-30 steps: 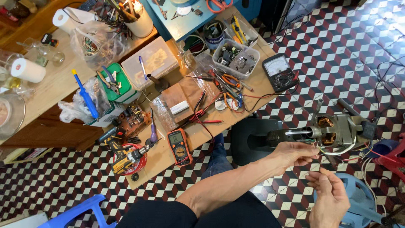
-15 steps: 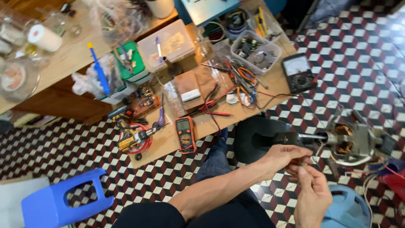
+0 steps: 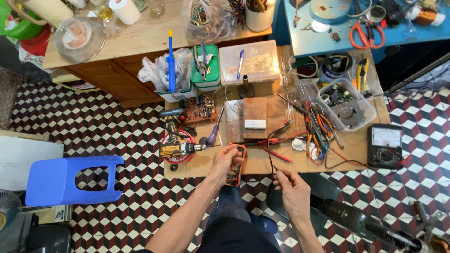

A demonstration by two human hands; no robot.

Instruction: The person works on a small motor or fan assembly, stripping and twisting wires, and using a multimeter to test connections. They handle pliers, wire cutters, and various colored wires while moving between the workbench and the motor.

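Observation:
My left hand [image 3: 226, 159] rests on an orange-cased digital multimeter [image 3: 236, 172] at the front edge of the low wooden work table [image 3: 349, 149], fingers curled over its top. My right hand [image 3: 291, 187] is just off the table edge and pinches a thin red test lead [image 3: 269, 154] that runs back up onto the table. Red and black probes [image 3: 280, 140] lie on the table beyond my hands, beside a wooden block [image 3: 255, 112] carrying a small white piece.
A yellow cordless drill [image 3: 176, 149], a circuit board [image 3: 199, 107], a purple screwdriver [image 3: 214, 131], a clear tub of parts [image 3: 346, 104] and an analogue meter [image 3: 385, 146] crowd the table. A blue plastic stool [image 3: 70, 179] stands left; a black fan base [image 3: 347, 215] lies right.
The view has swung left from the fan motor to the table. My left hand moved from the motor shaft onto the multimeter, and my right hand now pinches the test lead.

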